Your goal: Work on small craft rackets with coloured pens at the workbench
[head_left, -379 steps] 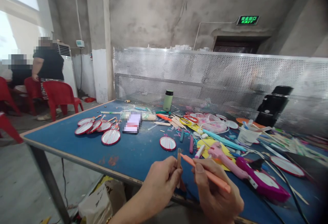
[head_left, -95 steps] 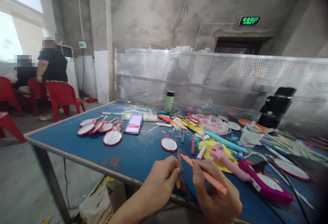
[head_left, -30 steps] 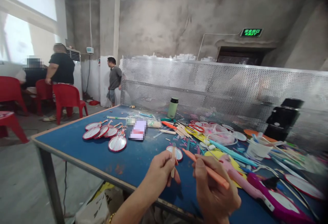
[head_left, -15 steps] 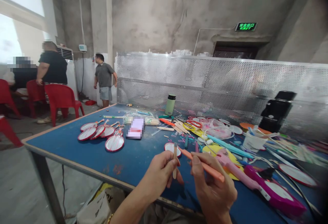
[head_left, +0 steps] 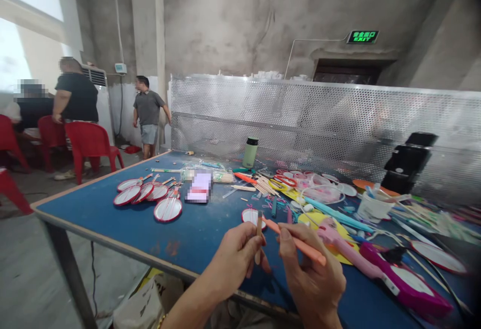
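My left hand (head_left: 236,258) is closed on a small wooden stick (head_left: 258,233), held upright above the front edge of the blue table (head_left: 112,213). My right hand (head_left: 312,276) grips an orange marker pen (head_left: 296,241), its tip pointing left and almost touching the stick. A red-rimmed round disc (head_left: 251,216) lies on the table just beyond the stick. Pink and purple glue guns (head_left: 379,269) lie to the right of my right hand.
Several red-rimmed discs (head_left: 148,196) lie at the left. A green flask (head_left: 250,152), loose sticks (head_left: 263,184), a white cup (head_left: 372,207) and a black device (head_left: 408,161) crowd the back. Perforated metal panel (head_left: 319,123) behind. People stand near red chairs (head_left: 90,143) at far left.
The hands keep their hold on stick and pen and have barely shifted. A person in a grey shirt has walked into view by the pillar at the back left. The view moved slightly.
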Demonstrator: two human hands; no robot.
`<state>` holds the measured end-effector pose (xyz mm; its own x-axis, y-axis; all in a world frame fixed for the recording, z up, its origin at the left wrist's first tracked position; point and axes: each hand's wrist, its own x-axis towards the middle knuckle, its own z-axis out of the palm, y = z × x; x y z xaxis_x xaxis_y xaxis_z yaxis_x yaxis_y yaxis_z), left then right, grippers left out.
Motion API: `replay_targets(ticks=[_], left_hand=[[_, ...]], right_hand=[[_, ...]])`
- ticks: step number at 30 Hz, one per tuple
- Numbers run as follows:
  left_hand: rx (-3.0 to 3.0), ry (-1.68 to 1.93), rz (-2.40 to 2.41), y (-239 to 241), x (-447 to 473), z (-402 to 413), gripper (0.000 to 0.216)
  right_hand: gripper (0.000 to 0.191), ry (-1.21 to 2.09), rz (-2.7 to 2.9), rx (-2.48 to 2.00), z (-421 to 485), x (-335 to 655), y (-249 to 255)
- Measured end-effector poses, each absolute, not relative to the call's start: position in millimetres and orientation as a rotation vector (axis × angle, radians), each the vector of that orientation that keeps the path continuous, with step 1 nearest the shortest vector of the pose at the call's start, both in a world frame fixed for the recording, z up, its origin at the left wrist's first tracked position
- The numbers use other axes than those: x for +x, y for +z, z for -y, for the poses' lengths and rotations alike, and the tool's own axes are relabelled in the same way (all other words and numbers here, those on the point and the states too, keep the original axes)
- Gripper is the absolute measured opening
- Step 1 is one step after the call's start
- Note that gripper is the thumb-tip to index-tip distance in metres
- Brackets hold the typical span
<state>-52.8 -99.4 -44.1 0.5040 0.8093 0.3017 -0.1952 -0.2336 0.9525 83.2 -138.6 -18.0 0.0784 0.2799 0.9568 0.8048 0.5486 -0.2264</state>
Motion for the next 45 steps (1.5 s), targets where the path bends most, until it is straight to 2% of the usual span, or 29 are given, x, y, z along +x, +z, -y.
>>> replay_targets(ticks=[45], left_hand=[[1.525, 1.022, -0.607, -38.2, -51.8, 101.1, 0.024]], right_hand=[[0.012, -0.61, 1.464, -1.007, 138.8, 82.5, -16.6]])
